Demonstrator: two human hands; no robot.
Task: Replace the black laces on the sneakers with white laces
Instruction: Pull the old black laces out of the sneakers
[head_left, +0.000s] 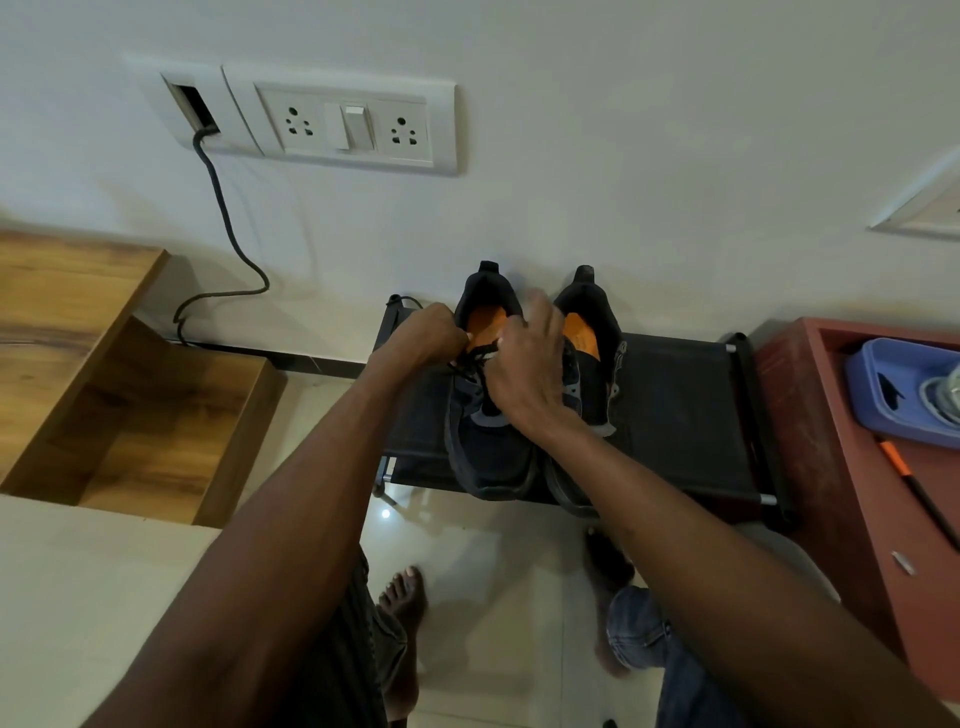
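Note:
Two dark sneakers with orange insoles stand side by side on a low black rack (680, 410), heels toward the wall. Both my hands work at the top of the left sneaker (485, 452). My left hand (428, 332) pinches the black lace (475, 364) at the left side of the shoe's opening. My right hand (527, 374) lies over the tongue with fingers curled around the lace's other part, hiding most of the eyelets. The right sneaker (592, 353) is partly covered by my right wrist. No white laces are visible.
A wooden shelf unit (104, 374) stands at the left. A red cabinet (841, 457) at the right holds a blue tray (893, 389) and an orange-and-black pen (914, 493). A cable (223, 218) hangs from the wall socket plate (358, 124). My bare feet rest on the tiled floor.

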